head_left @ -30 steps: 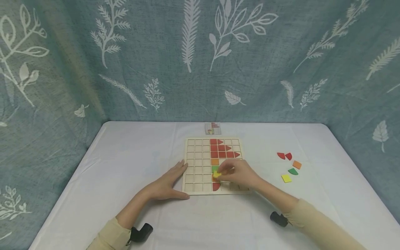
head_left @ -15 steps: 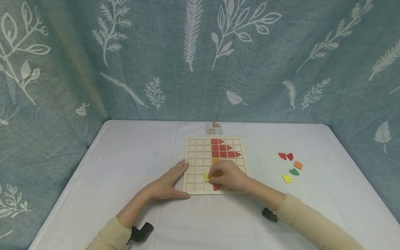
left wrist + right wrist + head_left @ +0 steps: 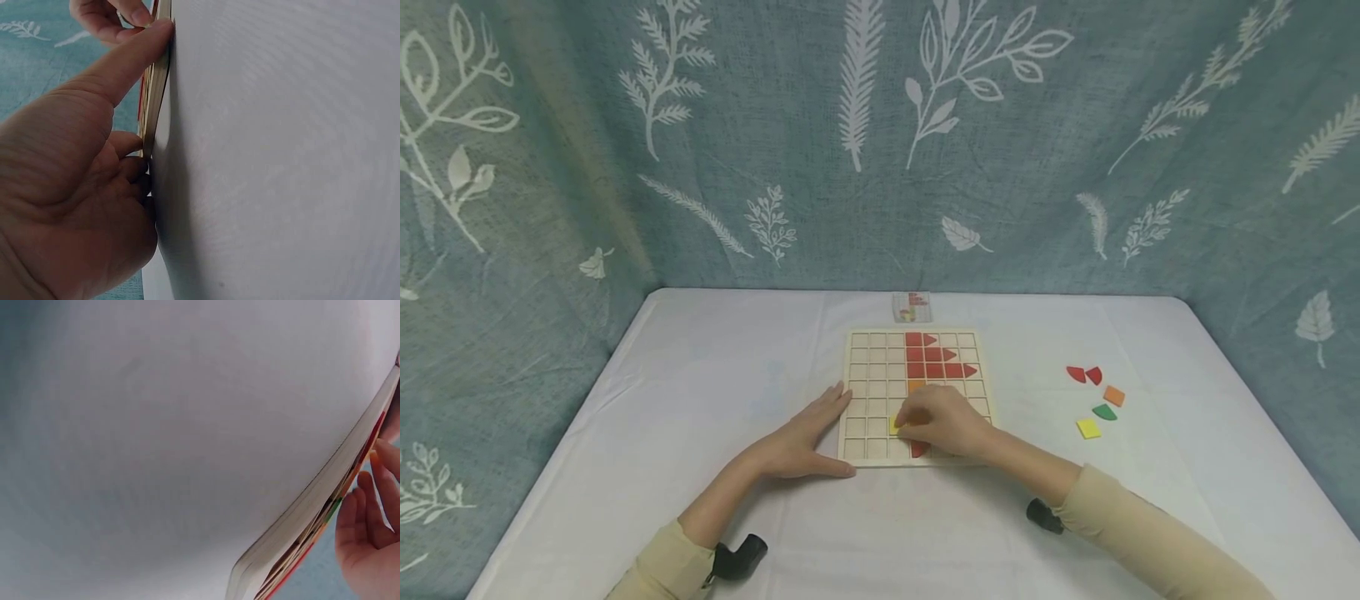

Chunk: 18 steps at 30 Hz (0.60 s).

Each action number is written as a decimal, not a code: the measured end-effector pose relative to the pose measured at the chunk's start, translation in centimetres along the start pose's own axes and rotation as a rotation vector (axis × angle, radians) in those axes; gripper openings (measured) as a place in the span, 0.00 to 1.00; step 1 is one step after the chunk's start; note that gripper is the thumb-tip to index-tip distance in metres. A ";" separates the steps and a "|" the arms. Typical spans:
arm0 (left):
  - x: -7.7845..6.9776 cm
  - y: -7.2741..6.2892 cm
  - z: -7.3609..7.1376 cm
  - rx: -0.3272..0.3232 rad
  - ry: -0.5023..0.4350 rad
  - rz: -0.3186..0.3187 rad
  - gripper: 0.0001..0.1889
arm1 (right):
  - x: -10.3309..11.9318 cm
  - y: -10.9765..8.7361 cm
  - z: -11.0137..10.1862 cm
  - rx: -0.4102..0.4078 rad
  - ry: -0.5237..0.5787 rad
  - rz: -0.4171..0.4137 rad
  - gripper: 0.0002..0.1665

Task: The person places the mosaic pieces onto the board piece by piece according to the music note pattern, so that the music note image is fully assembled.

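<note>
A pale wooden grid board (image 3: 865,392) lies on the table. Red squares and triangles (image 3: 934,355) form three rows in its upper right part, and an orange square (image 3: 916,387) sits below them. My right hand (image 3: 946,421) is over the lower middle of the board, thumb and fingertips pinching a yellow square tile (image 3: 892,426) at a grid cell. Its fingers cover the cells to the right; a red rounded piece (image 3: 920,449) shows just below. My left hand (image 3: 801,437) rests spread along the board's left edge, thumb (image 3: 140,53) at the near corner.
A small pattern card (image 3: 912,307) lies beyond the board. To the right are two red wedges (image 3: 1085,375), an orange square (image 3: 1114,396), a green wedge (image 3: 1104,412) and a yellow square (image 3: 1088,428). A patterned blue curtain (image 3: 790,133) hangs behind the table.
My right hand has carried the yellow tile left and down into a cell left of the coloured column, then stayed nearly still there. My left hand has kept its place.
</note>
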State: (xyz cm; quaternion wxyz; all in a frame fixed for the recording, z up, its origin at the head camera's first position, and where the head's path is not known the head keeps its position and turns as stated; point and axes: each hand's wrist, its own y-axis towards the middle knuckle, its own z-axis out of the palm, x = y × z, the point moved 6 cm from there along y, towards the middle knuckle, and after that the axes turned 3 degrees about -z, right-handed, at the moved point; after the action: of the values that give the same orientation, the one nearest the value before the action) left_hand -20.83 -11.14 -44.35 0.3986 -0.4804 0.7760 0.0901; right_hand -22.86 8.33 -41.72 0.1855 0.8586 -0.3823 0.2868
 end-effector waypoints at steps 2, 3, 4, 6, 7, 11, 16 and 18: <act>0.0 0.0 0.1 -0.001 -0.005 -0.001 0.57 | -0.2 -0.2 -0.1 -0.007 0.008 0.014 0.04; 0.0 0.0 0.1 -0.001 -0.004 -0.002 0.57 | -0.4 -0.4 -0.3 -0.012 0.020 0.027 0.03; 0.0 0.0 0.2 -0.001 -0.004 -0.002 0.57 | -0.6 -0.6 -0.4 -0.017 0.038 0.045 0.03; -0.1 0.1 0.2 -0.002 -0.002 -0.003 0.57 | -1.2 -1.1 -0.9 -0.028 0.078 0.095 0.03; 0.0 0.1 0.3 -0.003 0.001 -0.005 0.57 | -1.4 -1.5 -1.2 -0.038 0.095 0.112 0.03; 0.0 0.1 0.3 -0.008 0.006 -0.004 0.57 | -2.7 -3.2 -2.8 -0.082 0.122 0.167 0.05; 0.0 0.1 0.2 -0.009 0.003 0.000 0.57 | -4.5 -5.7 -4.8 -0.127 0.103 0.228 0.08; 0.1 0.1 0.2 -0.010 0.007 0.000 0.57 | -5.3 -6.8 -5.5 -0.137 0.090 0.257 0.09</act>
State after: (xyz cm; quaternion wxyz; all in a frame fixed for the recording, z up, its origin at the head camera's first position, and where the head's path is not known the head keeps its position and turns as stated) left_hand -20.85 -11.05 -44.55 0.3937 -0.4827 0.7769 0.0924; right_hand -22.46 18.59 -41.51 0.2222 0.7741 -0.4991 0.3199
